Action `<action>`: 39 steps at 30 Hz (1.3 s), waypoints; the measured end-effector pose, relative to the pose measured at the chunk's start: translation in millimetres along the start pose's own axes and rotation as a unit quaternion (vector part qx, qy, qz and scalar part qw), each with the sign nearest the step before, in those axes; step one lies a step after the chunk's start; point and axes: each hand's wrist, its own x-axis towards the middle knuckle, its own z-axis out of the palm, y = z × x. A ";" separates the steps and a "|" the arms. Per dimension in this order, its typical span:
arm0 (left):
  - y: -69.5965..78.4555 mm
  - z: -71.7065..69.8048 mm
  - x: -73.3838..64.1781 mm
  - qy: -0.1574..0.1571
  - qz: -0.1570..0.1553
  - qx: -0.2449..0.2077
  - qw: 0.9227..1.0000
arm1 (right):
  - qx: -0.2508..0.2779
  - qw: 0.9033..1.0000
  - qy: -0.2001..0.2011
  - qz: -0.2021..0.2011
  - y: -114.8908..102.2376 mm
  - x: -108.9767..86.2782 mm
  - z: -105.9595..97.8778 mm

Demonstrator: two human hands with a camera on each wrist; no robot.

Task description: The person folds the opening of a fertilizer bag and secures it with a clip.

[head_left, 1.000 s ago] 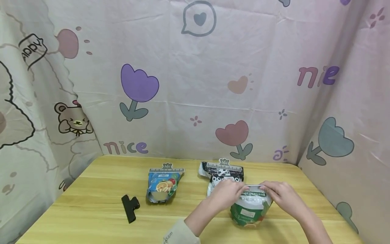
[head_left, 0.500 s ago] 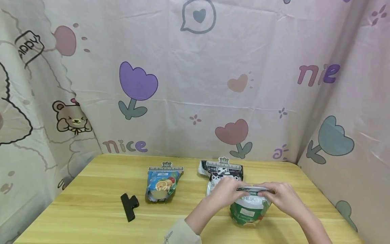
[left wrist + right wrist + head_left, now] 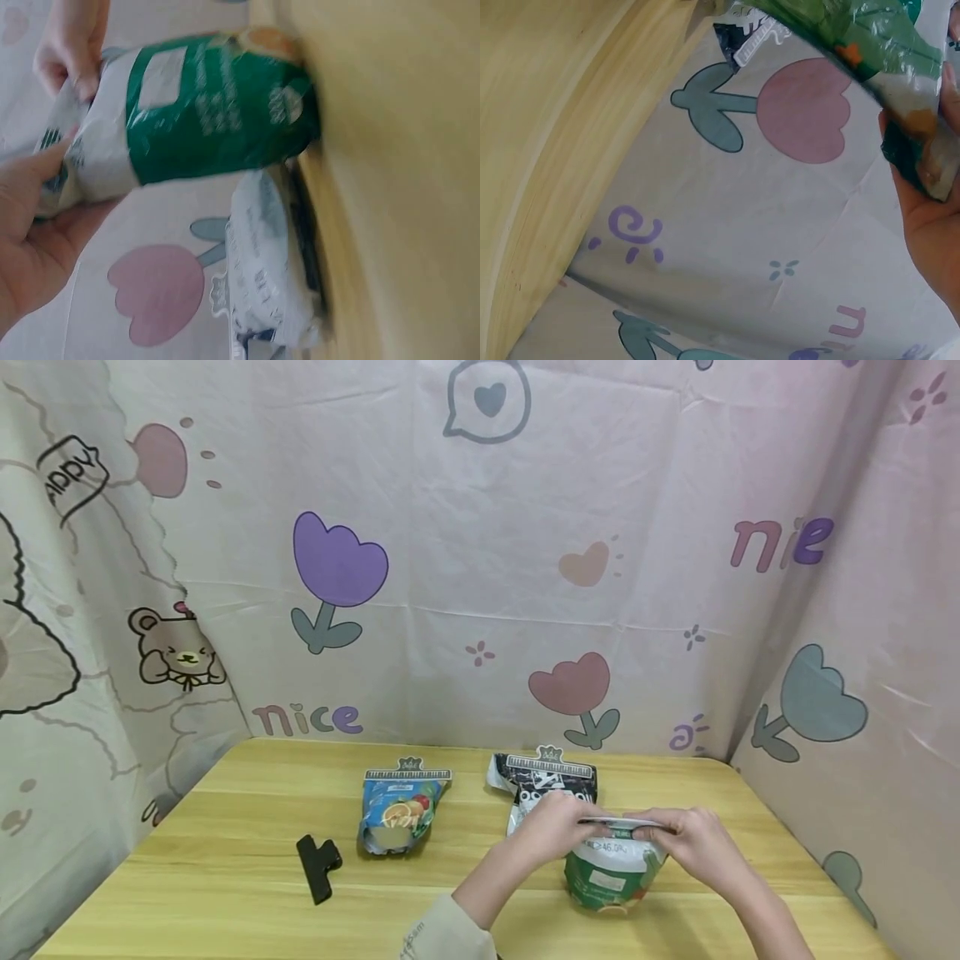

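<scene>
A green-and-white snack bag [image 3: 606, 878] stands upright on the right part of the table, its top edge folded over. My left hand [image 3: 558, 828] pinches the left end of the fold, thumb on the near side. At the other end my right hand [image 3: 696, 843] pinches the fold likewise. In the left wrist view both hands grip the bag's white top, and the green lower part [image 3: 217, 112] is seen whole. The right wrist view shows the bag's side [image 3: 855, 37] and my right fingers on its top corner.
Behind my left hand lies a black-and-white bag [image 3: 536, 800] with a piano-keyboard clip [image 3: 550, 766] on top. A blue bag [image 3: 397, 818] with a similar clip [image 3: 408, 773] stands further left. A black clip [image 3: 318, 868] lies on the wooden table [image 3: 225, 868]. Printed cloth hangs behind.
The bag's top edge has been folded over between my two hands, and my thumbs now press lower on its near side. Lately both hands hold nearly still. The other things stay put.
</scene>
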 end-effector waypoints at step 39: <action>-7.6 -15.2 -15.1 0.002 -0.002 -0.061 0.998 | -0.033 0.996 0.033 0.080 -0.5 -14.8 -12.0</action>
